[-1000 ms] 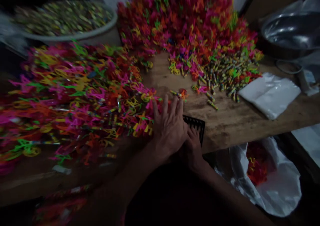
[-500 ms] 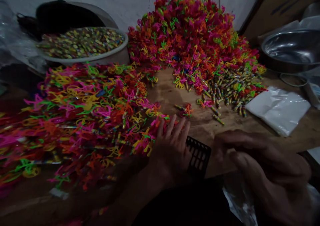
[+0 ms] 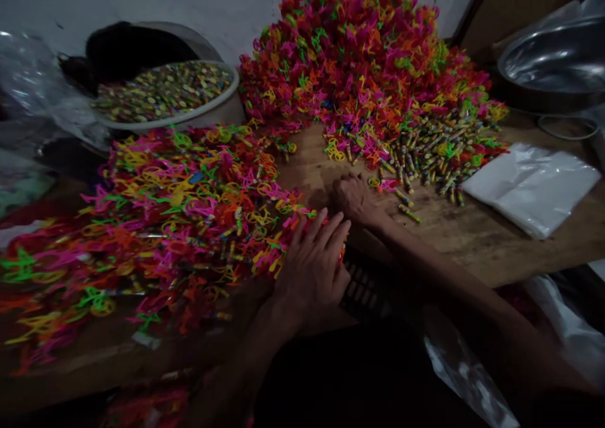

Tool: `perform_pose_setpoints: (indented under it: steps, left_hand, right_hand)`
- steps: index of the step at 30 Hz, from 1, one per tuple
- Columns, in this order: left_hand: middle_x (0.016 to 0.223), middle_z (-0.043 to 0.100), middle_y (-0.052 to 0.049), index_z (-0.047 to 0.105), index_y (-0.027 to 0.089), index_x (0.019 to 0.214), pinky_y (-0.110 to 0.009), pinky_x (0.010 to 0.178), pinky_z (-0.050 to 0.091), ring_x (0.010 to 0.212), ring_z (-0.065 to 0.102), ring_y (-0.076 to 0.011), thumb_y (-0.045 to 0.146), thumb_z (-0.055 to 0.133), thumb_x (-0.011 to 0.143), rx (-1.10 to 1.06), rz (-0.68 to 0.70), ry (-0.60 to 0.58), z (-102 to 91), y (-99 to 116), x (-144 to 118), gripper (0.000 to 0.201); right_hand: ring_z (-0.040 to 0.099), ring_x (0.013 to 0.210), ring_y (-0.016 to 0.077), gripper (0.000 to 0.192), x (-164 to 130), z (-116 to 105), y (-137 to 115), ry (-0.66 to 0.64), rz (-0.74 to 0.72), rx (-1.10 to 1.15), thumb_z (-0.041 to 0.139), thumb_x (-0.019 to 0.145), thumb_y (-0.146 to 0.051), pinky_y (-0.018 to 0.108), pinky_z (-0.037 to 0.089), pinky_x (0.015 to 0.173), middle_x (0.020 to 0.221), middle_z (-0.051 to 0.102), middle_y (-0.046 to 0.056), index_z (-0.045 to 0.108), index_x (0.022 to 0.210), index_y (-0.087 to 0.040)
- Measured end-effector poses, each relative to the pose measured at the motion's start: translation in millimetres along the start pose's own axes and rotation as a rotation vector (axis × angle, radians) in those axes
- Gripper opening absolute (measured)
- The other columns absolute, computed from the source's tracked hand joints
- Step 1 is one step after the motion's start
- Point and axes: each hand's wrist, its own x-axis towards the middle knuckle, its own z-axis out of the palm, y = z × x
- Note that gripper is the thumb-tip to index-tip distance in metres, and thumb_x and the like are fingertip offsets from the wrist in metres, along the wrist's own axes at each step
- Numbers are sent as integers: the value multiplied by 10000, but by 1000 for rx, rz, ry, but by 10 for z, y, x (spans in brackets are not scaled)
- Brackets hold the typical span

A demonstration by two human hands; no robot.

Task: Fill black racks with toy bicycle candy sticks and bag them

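Note:
My left hand (image 3: 314, 261) lies with its fingers stretched out along the right edge of a heap of small bright plastic pieces (image 3: 203, 191); some red and pink bits show by its fingertips. Just beyond it, my right hand (image 3: 355, 196) is down on the wooden table (image 3: 425, 236), its fingers curled under. What those fingers hold, if anything, is hidden. A black slotted plastic tray (image 3: 362, 286) is partly visible below both hands, under the right forearm. To the right of my right hand lie a few loose small patterned tubes (image 3: 409, 214) and a pink piece.
At the back rises a tall pile of coloured plastic pieces (image 3: 350, 56), with patterned tubes (image 3: 425, 154) at its foot. A tub (image 3: 231, 97) full of small tubes stands back left. On the right are white plastic bags (image 3: 534, 188) and a metal basin (image 3: 558, 62).
My right hand has reached from the lower right to the table beyond my left hand, over where a loose tube and plastic piece lay. My left hand has barely moved. The view has shifted slightly.

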Motion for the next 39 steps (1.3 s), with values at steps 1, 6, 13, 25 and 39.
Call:
perform_pose_setpoints:
  steps: [1, 6, 13, 25, 39]
  left_hand:
    - [1625, 442, -78, 475, 100, 1522, -571, 1302, 183, 1553, 315, -323, 246, 477, 870, -3, -2, 5, -2, -2, 10, 669]
    - [1594, 484, -104, 444, 83, 1527, -553, 1288, 215, 1543, 333, -329, 279, 469, 884, -32, -81, 54, 8, -32, 120, 672]
    - [1608, 451, -147, 404, 82, 1529, -581, 1284, 214, 1552, 306, -351, 320, 475, 945, -3, -109, 37, 6, -61, 191, 634]
    - [1666, 334, -189, 331, 83, 1589, -645, 1274, 93, 1585, 184, -407, 461, 556, 932, 116, -49, -21, -47, 62, 122, 791]
    - [1683, 330, -118, 269, 147, 1623, -556, 1293, 140, 1600, 181, -335, 231, 460, 908, -7, -1, -7, 54, -104, 45, 745]
  right_hand:
    - [633, 1131, 312, 267, -50, -33, 57, 52, -2, 41, 468, 977, -151, 460, 470, 1012, 1132, 714, 190, 697, 1103, -99]
    - [642, 895, 193, 228, -766, -285, 498, 505, -16, 504, 551, 992, -319, 365, 541, 855, 1040, 701, 59, 638, 1176, -217]
    - [658, 862, 193, 154, -1887, 0, 619, 396, 154, 633, 551, 982, -327, 346, 528, 791, 928, 709, 48, 658, 959, -218]
    - [562, 998, 272, 234, -1818, -71, 489, 53, 181, -41, 521, 992, -237, 402, 406, 869, 1120, 676, 131, 698, 1139, -194]
    - [545, 648, 158, 93, -1725, -66, -29, 276, 105, 622, 525, 953, -268, 298, 476, 636, 808, 649, 23, 588, 915, -211]
